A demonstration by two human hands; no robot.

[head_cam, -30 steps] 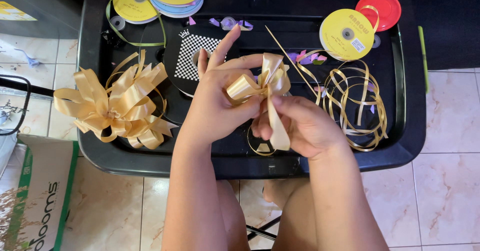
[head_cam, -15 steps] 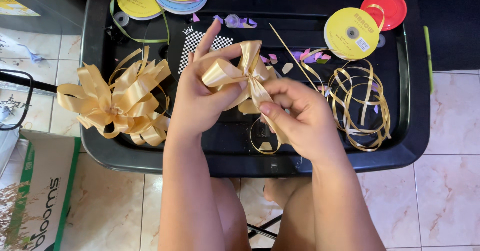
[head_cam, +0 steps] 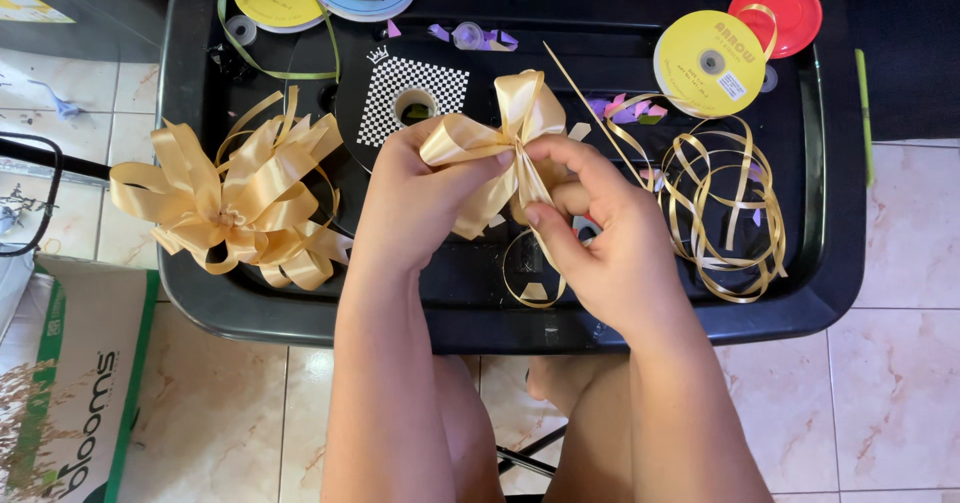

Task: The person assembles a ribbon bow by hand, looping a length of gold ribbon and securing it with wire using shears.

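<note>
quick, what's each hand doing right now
left hand: closed on the gold ribbon bow, pinching its left loop
right hand: closed on the bow's centre

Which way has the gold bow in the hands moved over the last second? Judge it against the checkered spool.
Yes: the gold bow has shifted slightly up and left in view, closer to the checkered spool.
</note>
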